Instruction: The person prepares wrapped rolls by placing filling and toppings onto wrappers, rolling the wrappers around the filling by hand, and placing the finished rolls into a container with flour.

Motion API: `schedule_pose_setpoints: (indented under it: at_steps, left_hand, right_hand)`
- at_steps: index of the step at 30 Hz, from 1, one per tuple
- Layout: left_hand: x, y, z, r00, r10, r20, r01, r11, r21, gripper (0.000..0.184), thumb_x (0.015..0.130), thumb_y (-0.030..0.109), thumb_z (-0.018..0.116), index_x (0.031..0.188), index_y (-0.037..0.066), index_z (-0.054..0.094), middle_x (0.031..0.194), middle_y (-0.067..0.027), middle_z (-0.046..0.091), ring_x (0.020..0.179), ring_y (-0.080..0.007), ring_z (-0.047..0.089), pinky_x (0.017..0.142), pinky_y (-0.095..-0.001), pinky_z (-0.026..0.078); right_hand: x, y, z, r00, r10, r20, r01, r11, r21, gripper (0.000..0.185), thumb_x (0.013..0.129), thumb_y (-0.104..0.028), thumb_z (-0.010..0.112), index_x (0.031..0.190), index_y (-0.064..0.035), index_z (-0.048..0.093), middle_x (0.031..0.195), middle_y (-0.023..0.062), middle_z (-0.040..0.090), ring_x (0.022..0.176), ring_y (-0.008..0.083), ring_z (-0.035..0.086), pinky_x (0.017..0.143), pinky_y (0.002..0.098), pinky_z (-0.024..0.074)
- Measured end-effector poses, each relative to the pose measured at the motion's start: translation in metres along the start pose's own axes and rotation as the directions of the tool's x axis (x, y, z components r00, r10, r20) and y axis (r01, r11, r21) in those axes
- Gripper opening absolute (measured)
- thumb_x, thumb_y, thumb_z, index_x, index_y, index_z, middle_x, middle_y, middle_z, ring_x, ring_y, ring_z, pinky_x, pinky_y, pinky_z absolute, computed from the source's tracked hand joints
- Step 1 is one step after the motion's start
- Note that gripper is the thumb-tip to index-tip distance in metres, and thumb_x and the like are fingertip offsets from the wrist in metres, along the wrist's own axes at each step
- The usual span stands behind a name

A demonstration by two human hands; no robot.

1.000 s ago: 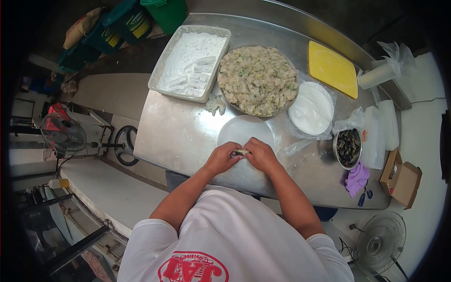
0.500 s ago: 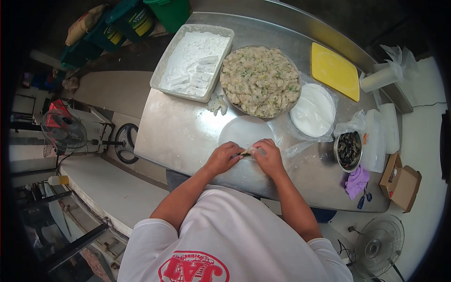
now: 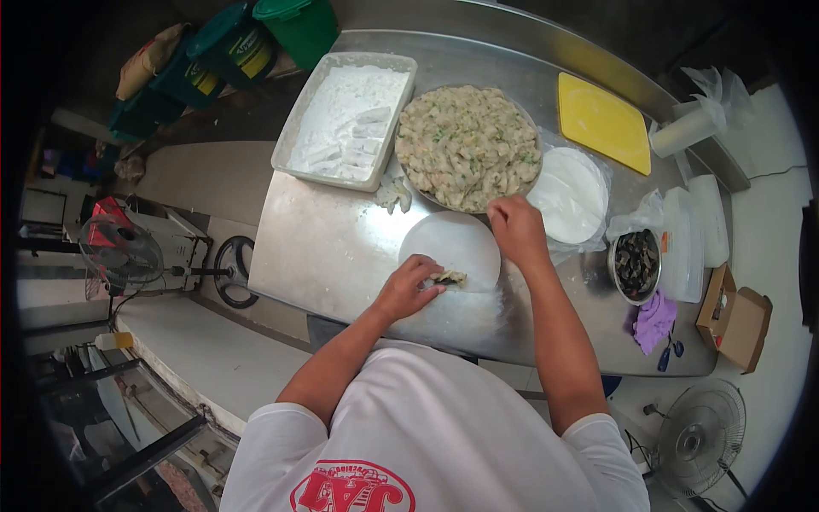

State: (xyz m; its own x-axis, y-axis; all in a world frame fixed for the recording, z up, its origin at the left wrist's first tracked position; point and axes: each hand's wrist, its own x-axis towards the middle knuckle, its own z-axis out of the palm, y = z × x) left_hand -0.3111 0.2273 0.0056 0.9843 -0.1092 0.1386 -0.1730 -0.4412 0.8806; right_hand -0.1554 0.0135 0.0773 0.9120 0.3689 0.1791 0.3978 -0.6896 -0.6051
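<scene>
A round, thin white wrapper lies on the steel table in front of me. Near its close edge sits a small strip of pale filling with a dark piece. My left hand is at the strip's left end, with bent thumb and fingers closed around that end. Farther up, my right hand is at the near right rim of the big bowl of chunky pale mix with green bits. Its fingers are curled together; whatever they hold is hidden.
Left of the bowl stands a tub of white powder with coated strips. To the right are a stack of white wrappers, a yellow board, a bowl of dark pieces, a purple cloth and an open carton.
My right hand has left the filling and moved up and right to the mix bowl's rim. My left hand stays at the wrapper, and the filling strip now shows.
</scene>
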Motion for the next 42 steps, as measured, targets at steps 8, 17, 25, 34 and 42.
schedule_pose_setpoints:
  at_steps: [8, 17, 25, 34, 42]
  left_hand:
    - [-0.002, -0.003, 0.009, 0.997, 0.07, 0.041, -0.076, 0.984, 0.16, 0.018, 0.084, 0.01, 0.08, 0.1, 0.005, 0.073, 0.098, -0.0104, 0.067, 0.09, -0.0307, 0.068, 0.079, -0.0389, 0.057]
    - [0.003, -0.006, 0.012, 0.986, 0.096, 0.137, -0.126, 0.966, 0.225, 0.031, 0.084, 0.013, 0.081, 0.113, 0.009, 0.071, 0.113, -0.0106, 0.068, 0.106, -0.0323, 0.066, 0.091, -0.042, 0.055]
    - [-0.005, 0.007, -0.011, 0.998, -0.063, 0.008, 0.062, 0.993, 0.103, 0.037, 0.086, 0.018, 0.081, 0.118, 0.004, 0.067, 0.117, -0.0151, 0.065, 0.095, -0.0338, 0.068, 0.079, -0.0422, 0.058]
    - [-0.007, -0.01, -0.016, 0.944, -0.319, -0.086, 0.323, 0.837, 0.442, 0.027, 0.084, 0.017, 0.079, 0.1, 0.001, 0.064, 0.097, -0.0186, 0.063, 0.081, -0.0332, 0.065, 0.074, -0.0422, 0.055]
    - [-0.005, -0.009, 0.016, 0.911, -0.412, -0.005, 0.348, 0.776, -0.525, 0.03, 0.088, 0.003, 0.073, 0.115, 0.003, 0.061, 0.094, -0.0053, 0.069, 0.08, -0.01, 0.061, 0.072, -0.03, 0.053]
  right_hand:
    - [-0.103, 0.01, 0.043, 0.955, -0.045, 0.292, -0.049, 0.951, 0.305, 0.014, 0.087, -0.006, 0.071, 0.1, -0.0053, 0.076, 0.095, 0.0133, 0.07, 0.087, 0.033, 0.069, 0.078, 0.0405, 0.0558]
    - [-0.108, 0.005, 0.049, 0.963, -0.099, 0.252, -0.017, 0.906, 0.422, 0.025, 0.084, -0.003, 0.073, 0.108, -0.0067, 0.072, 0.104, 0.0122, 0.068, 0.102, 0.0326, 0.067, 0.087, 0.0392, 0.0556]
    - [-0.11, 0.004, 0.041, 0.965, -0.077, 0.251, -0.039, 0.903, 0.429, 0.038, 0.08, -0.004, 0.077, 0.117, -0.0046, 0.069, 0.109, 0.0125, 0.066, 0.106, 0.0347, 0.064, 0.092, 0.0415, 0.0545]
    - [-0.117, 0.027, 0.062, 0.971, -0.183, 0.153, 0.155, 0.972, 0.174, 0.027, 0.079, 0.0, 0.072, 0.106, -0.0035, 0.071, 0.099, 0.0132, 0.064, 0.097, 0.0343, 0.062, 0.085, 0.0439, 0.0533]
    - [-0.119, 0.012, 0.056, 0.957, -0.191, 0.218, 0.145, 0.967, 0.209, 0.027, 0.079, 0.001, 0.069, 0.106, -0.0025, 0.072, 0.1, 0.014, 0.064, 0.098, 0.0346, 0.062, 0.087, 0.0444, 0.0537]
